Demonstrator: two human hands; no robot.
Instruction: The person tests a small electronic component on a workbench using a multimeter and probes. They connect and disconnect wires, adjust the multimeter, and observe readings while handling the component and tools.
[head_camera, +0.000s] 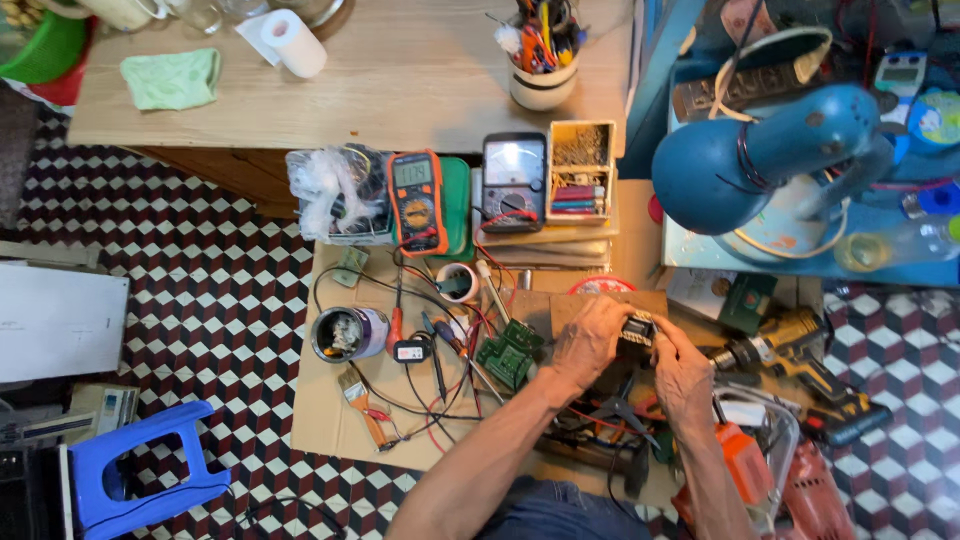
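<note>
Both hands meet over the cardboard work surface (330, 420). The left hand (585, 343) and the right hand (683, 372) close their fingers around a small black component (637, 331), held between them near the middle. A green circuit board (510, 352) lies just left of them, a yellow drill (790, 350) to the right.

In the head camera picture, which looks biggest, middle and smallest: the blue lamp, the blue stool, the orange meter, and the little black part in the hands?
1. Blue lamp, though it sits nearer the camera, so it may look oversized.
2. Blue stool, close to the lamp in looks.
3. Orange meter.
4. Small black part, held between the left hand and right hand.
</note>
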